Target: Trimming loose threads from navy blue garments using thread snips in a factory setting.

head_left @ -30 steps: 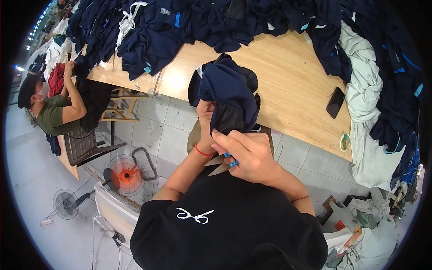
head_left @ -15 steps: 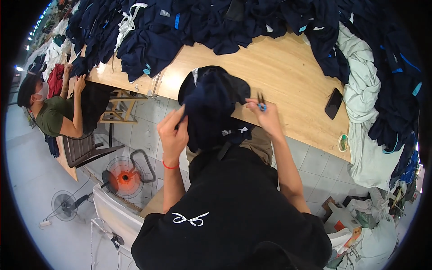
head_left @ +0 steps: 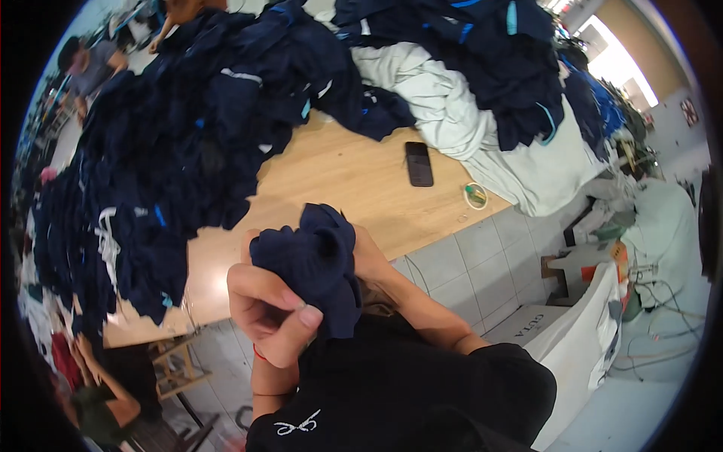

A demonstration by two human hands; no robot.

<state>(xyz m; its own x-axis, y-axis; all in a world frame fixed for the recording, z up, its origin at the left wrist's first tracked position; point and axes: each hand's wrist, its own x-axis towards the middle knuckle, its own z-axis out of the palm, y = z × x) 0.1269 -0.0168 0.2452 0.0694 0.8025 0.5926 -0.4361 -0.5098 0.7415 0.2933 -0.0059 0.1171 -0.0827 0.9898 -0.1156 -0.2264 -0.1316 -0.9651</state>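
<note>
A bunched navy garment [head_left: 309, 260] is held up close in front of my chest, above the near edge of the table. My left hand [head_left: 273, 310] has thumb and forefinger pinched together at the cloth's lower left edge. Behind the garment, my right hand [head_left: 364, 252] shows only near the wrist; its fingers are hidden by the cloth. The small blue-handled thread snips are out of sight now.
Navy garments [head_left: 181, 143] lie heaped along the wooden table [head_left: 331, 173]. A black phone [head_left: 419, 164] and a round roll [head_left: 475, 196] sit near pale cloth [head_left: 444, 105]. A co-worker [head_left: 105, 399] is at lower left. Cartons and a white sack [head_left: 580, 361] stand at right.
My view has swung to the right. The garment is lifted and bunched up. My right hand has gone from beside it, with snips in hand, to behind it.
</note>
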